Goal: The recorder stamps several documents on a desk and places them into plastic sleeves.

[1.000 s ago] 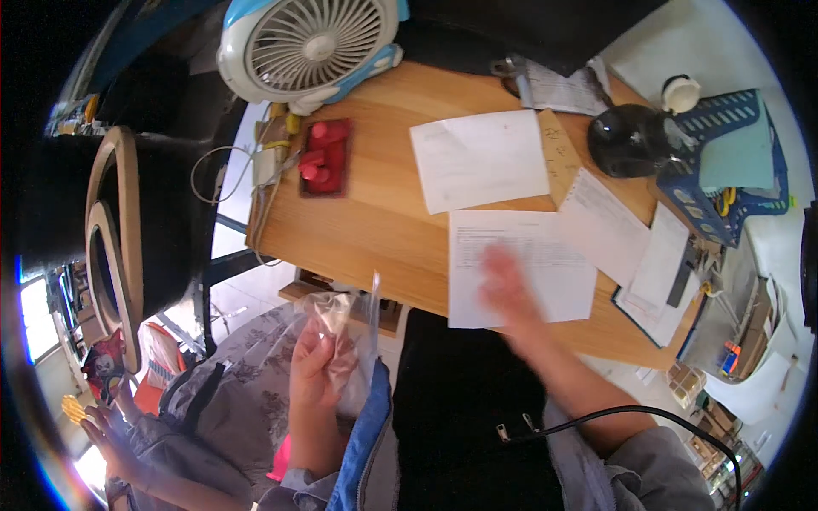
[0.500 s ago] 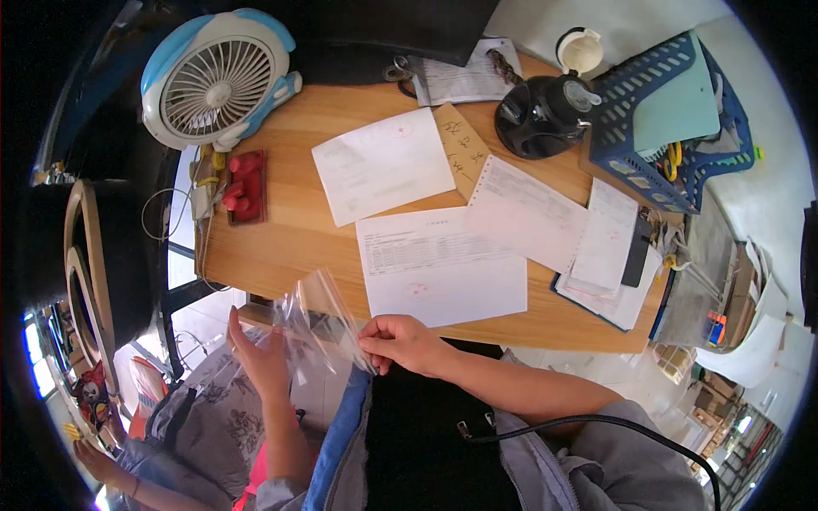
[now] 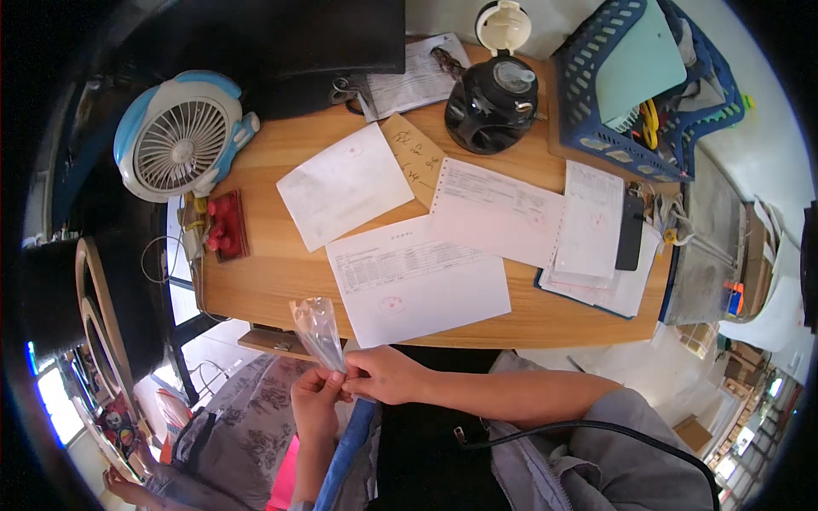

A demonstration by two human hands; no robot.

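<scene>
A clear plastic bag (image 3: 316, 330), gathered narrow and standing up, is pinched at its lower end by my hands. My left hand (image 3: 316, 402) closes thumb against fingers on it. Beside it, touching, my right hand (image 3: 388, 375) also grips the bag, its fingertips partly hidden behind the left ones. Both hands are just off the desk's near edge. Closest to them on the desk lies a white printed sheet (image 3: 443, 305) with a red stamp mark.
On the wooden desk (image 3: 273, 281) are more papers (image 3: 345, 187), a brown envelope (image 3: 411, 157), a black bottle (image 3: 490, 119) with its lid up, a blue basket (image 3: 588, 140), a fan (image 3: 175, 145) and a red tray (image 3: 226, 226). Another person's hand (image 3: 126, 489) shows at lower left.
My left hand, spread open before, has come in to my right hand and closed on the bag. The bag has gone from spread wide to bunched narrow. The whole view has shifted.
</scene>
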